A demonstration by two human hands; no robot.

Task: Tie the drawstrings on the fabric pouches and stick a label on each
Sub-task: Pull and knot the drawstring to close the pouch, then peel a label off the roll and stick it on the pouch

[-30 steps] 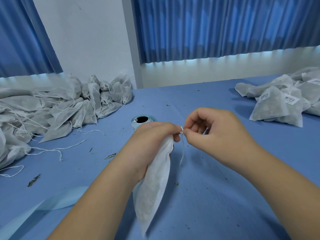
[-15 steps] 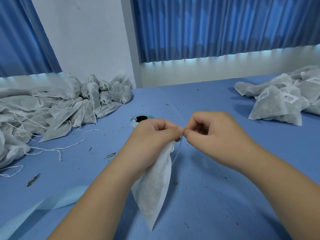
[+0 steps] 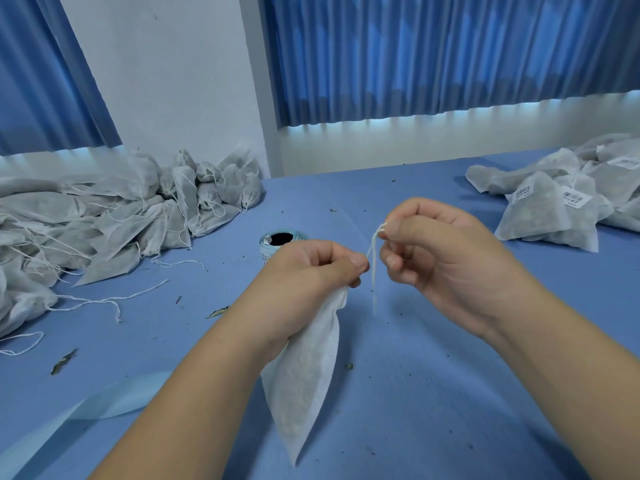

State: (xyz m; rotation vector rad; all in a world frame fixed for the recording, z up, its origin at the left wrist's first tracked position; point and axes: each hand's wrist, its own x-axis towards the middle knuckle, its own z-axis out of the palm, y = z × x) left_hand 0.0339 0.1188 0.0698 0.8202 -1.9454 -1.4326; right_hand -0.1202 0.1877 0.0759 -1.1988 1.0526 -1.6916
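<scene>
My left hand (image 3: 311, 271) grips the gathered neck of a white fabric pouch (image 3: 304, 375), which hangs down from it above the blue table (image 3: 433, 393). My right hand (image 3: 433, 251) pinches the white drawstring (image 3: 374, 258) between thumb and forefinger, a little up and to the right of the neck. The string's loose ends dangle between the two hands. Just behind my left hand stands a roll of labels (image 3: 277, 240), partly hidden by it.
A heap of unlabelled pouches (image 3: 104, 216) with loose strings fills the left side. Labelled pouches (image 3: 554, 209) lie at the right edge. A pale blue backing strip (image 3: 104, 400) trails at the lower left. Bits of dried leaf dot the table.
My right hand has pulled the drawstring up and to the right, away from the pouch neck. The hands, touching before, are now apart. The left hand still holds the neck.
</scene>
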